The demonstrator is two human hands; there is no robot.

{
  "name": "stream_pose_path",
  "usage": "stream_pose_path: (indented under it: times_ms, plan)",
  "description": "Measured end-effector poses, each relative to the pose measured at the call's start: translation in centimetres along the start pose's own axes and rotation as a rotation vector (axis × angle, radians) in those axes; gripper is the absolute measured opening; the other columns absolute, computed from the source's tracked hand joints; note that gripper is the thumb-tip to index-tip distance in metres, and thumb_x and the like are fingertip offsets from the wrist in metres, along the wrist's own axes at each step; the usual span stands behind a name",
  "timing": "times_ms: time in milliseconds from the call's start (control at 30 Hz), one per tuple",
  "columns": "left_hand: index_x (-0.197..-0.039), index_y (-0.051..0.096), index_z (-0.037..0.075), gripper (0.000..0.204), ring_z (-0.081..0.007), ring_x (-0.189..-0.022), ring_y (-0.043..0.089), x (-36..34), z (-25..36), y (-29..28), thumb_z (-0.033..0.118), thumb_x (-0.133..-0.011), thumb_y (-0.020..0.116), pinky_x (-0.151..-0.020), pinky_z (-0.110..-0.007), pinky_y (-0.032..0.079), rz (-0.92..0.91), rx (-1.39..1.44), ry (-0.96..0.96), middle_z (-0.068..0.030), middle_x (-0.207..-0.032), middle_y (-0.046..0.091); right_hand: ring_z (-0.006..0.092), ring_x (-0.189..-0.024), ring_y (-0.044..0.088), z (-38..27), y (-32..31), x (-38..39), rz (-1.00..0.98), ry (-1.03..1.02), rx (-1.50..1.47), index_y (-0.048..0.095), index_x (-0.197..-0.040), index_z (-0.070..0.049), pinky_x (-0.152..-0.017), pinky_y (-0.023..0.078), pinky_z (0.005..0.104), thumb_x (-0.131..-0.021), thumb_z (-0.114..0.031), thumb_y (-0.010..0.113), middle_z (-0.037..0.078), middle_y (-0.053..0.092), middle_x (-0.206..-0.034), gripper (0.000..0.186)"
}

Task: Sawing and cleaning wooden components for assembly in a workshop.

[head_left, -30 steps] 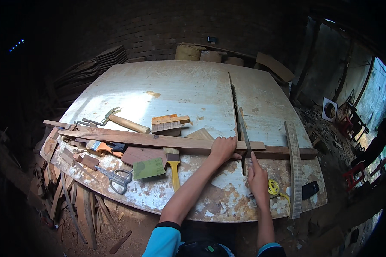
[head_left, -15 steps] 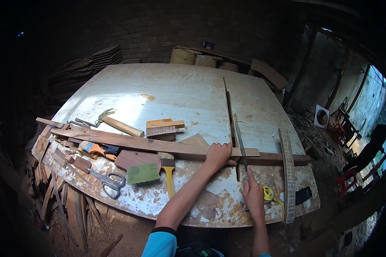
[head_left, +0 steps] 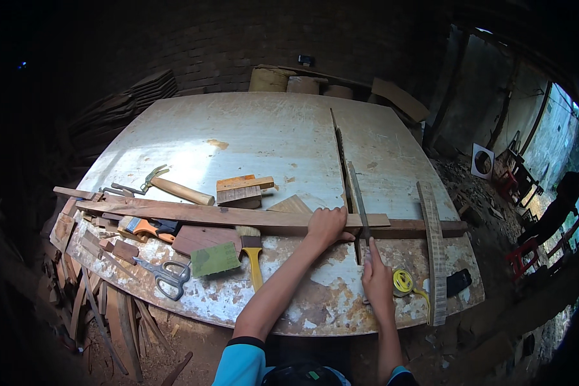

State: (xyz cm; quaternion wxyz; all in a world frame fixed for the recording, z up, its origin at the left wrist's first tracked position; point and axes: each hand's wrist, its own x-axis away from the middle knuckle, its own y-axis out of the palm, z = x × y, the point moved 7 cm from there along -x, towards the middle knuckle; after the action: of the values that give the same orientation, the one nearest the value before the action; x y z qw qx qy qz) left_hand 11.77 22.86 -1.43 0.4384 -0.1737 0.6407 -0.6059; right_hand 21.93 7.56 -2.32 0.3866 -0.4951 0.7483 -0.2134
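Observation:
A long wooden strip (head_left: 257,217) lies across the workbench (head_left: 270,141). My left hand (head_left: 328,226) is closed over it near its right end, pressing it from above. In my right hand (head_left: 377,276) is the handle of a handsaw (head_left: 359,201), whose narrow blade shows almost edge-on. The blade points away from me and crosses the strip just right of my left hand, touching it. My right fingers hide the handle. A darker wooden bar (head_left: 424,229) lies under or behind the strip and sticks out to its right. Whether the blade has cut into the strip I cannot tell.
A toothed blade stands in a long slot (head_left: 339,145) beside the saw. Left lie a hammer (head_left: 181,190), scissors (head_left: 171,278), paintbrushes (head_left: 252,257), green sandpaper (head_left: 215,259) and wood blocks (head_left: 241,195). Right are a yellow tape measure (head_left: 403,282) and a slatted wooden strip (head_left: 433,251).
The whole view has shifted slightly. My right hand and the saw have slid a little away from me along the cut line. My left hand stays on the strip.

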Motion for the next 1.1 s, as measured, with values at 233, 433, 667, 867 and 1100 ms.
stream_pose_path:
  times_ms: [233, 433, 667, 867, 1100]
  plan:
    - [-0.088, 0.056, 0.005, 0.066, -0.0240, -0.073, 0.067, -0.1, -0.5, 0.4, 0.058, -0.054, 0.076, -0.064, -0.033, 0.051, 0.029, -0.004, -0.003, -0.0088, -0.077, 0.065, 0.0403, -0.059, 0.056, -1.1, 0.8, -4.1, -0.039, 0.023, 0.066, 0.042, -0.134, -0.009, -0.057, 0.043, 0.0449, -0.085, -0.004, 0.049, 0.026, 0.055, -0.066, 0.049]
    - [-0.087, 0.057, 0.005, 0.065, -0.0233, -0.074, 0.067, -0.6, -0.1, 0.2, 0.059, -0.056, 0.074, -0.064, -0.033, 0.051, -0.001, -0.001, -0.005, -0.0088, -0.080, 0.067, 0.0403, -0.067, 0.060, 0.5, -1.0, 3.4, -0.116, 0.110, 0.089, 0.039, -0.135, -0.008, -0.061, 0.046, 0.0468, -0.088, -0.012, 0.050, 0.025, 0.059, -0.070, 0.048]
    - [-0.088, 0.055, 0.005, 0.066, -0.0238, -0.075, 0.066, 0.2, -0.2, 0.2, 0.059, -0.055, 0.074, -0.065, -0.034, 0.049, 0.003, 0.001, -0.018, -0.0088, -0.080, 0.066, 0.0461, -0.074, 0.059, 0.0, -4.5, 6.7, -0.030, 0.173, 0.100, 0.044, -0.119, 0.007, -0.066, 0.046, 0.0491, -0.088, -0.013, 0.050, 0.030, 0.060, -0.082, 0.038]
    - [-0.087, 0.055, 0.003, 0.066, -0.0261, -0.074, 0.066, 0.0, 0.1, 0.6, 0.059, -0.057, 0.073, -0.064, -0.035, 0.050, 0.008, 0.007, 0.013, -0.0106, -0.078, 0.065, 0.0455, -0.068, 0.059, 0.0, -1.0, 1.3, -0.066, 0.153, 0.248, 0.050, -0.090, 0.005, -0.061, 0.045, 0.0530, -0.089, -0.016, 0.048, 0.027, 0.059, -0.070, 0.021]
    - [-0.087, 0.056, 0.004, 0.066, -0.0239, -0.072, 0.067, -0.1, 0.4, 0.2, 0.058, -0.054, 0.076, -0.064, -0.034, 0.050, -0.002, 0.001, -0.003, -0.0091, -0.077, 0.066, 0.0454, -0.066, 0.059, 0.0, -2.0, 4.3, 0.064, 0.010, 0.195, 0.049, -0.090, 0.006, -0.057, 0.046, 0.0513, -0.090, -0.015, 0.047, 0.028, 0.059, -0.069, 0.021]
